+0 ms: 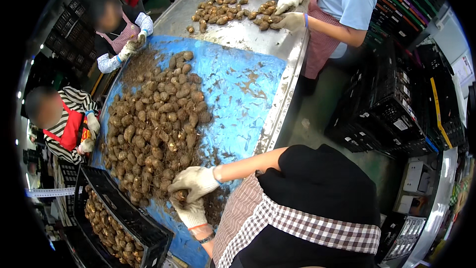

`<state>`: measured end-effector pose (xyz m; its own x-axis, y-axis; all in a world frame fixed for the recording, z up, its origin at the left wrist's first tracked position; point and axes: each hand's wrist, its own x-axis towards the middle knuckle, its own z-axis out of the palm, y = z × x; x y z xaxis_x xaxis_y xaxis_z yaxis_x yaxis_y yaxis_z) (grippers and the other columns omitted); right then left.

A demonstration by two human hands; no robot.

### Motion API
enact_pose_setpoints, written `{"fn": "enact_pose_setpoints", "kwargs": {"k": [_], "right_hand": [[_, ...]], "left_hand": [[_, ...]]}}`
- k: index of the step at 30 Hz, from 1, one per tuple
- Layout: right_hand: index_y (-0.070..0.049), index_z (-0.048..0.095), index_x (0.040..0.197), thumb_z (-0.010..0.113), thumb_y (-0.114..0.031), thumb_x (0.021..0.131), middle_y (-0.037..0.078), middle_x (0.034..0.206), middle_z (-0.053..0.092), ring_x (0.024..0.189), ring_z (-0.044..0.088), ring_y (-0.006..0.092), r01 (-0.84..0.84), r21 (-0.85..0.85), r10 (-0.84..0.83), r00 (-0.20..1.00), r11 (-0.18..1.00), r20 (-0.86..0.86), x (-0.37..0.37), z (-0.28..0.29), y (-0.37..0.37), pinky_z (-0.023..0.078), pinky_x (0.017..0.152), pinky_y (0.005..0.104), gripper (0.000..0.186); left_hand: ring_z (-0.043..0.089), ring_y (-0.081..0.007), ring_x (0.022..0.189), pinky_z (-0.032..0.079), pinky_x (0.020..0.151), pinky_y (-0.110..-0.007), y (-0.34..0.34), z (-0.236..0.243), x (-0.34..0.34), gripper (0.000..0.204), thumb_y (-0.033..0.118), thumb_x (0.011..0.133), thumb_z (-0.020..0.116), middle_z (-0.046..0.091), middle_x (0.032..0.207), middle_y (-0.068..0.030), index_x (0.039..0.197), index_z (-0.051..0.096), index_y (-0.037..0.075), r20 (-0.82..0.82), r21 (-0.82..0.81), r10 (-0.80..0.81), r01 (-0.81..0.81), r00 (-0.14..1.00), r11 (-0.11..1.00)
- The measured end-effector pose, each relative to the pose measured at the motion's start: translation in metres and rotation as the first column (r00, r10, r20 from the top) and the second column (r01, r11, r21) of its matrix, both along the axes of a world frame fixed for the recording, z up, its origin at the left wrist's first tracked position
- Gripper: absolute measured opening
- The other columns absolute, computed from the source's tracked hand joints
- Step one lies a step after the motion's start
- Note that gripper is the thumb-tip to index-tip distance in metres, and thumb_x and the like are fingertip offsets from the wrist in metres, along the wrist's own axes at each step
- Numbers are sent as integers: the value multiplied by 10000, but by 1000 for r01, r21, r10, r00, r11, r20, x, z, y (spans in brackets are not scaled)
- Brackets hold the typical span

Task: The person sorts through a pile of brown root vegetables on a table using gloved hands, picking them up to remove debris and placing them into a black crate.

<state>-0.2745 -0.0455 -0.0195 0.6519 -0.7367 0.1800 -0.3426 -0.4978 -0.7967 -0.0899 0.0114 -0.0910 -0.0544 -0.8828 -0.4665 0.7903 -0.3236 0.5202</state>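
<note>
A brown, hairy taro corm [180,195] is held between my two gloved hands, at the near edge of a large heap of taro corms [153,119]. My right hand [194,180], in a dirty white knit glove, curls over it from above. From below, my left hand [190,212] closes around it; an orange band and a dark watch circle that wrist. Parts of the fingers are hidden behind the corm and each other. The heap lies on a soiled blue sheet [233,79], with loose roots and soil around my hands.
A black crate [148,228] with taro corms stands at the lower left. Two gloved people work at the left side, another at the upper right beside more corms [225,7] on the metal table [173,17]. Stacked black crates [382,99] stand to the right.
</note>
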Motion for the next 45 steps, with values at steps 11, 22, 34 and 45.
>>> {"fn": "enact_pose_setpoints", "kwargs": {"k": [11, 22, 34, 45], "right_hand": [[-72, 578, 1382, 710, -297, 837, 185, 1285, 646, 1162, 629, 305, 106, 423, -207, 958, 900, 199, -29, -4, -1, 499, 965, 408, 605], [-7, 610, 1314, 759, -271, 865, 115, 1234, 688, 1081, 635, 177, -32, 537, -177, 926, 843, 333, -35, 13, -6, 512, 939, 341, 542], [15, 607, 1323, 709, -147, 905, 85, 1261, 660, 1104, 600, 150, -364, 618, -195, 733, 697, 652, -34, -7, 1, 502, 952, 336, 460], [20, 534, 1397, 652, -159, 967, 133, 1206, 682, 1048, 663, 181, -559, 721, -420, 585, 411, 693, -48, -7, 6, 555, 828, 336, 481]], "left_hand": [[615, -323, 900, 474, 789, -418, -20, 38, -19, 361, 262, 1065, 475, 665, 1064, -180, 1112, 596, -76, 979, -203, 183, 364, 91, 909], [617, -359, 1174, 503, 991, -420, -22, 41, 0, 515, 309, 1076, 444, 612, 1298, -277, 1310, 556, -136, 991, -130, 126, 322, 35, 938], [591, -293, 1195, 500, 1000, -400, -16, 29, -9, 515, 299, 1023, 591, 584, 1361, -207, 1326, 545, -114, 956, -159, 128, 100, 266, 982], [526, -253, 1280, 429, 1086, -378, 2, 15, -23, 475, 141, 992, 598, 538, 1427, -146, 1417, 487, -40, 884, -298, 196, 189, 424, 936]]}}
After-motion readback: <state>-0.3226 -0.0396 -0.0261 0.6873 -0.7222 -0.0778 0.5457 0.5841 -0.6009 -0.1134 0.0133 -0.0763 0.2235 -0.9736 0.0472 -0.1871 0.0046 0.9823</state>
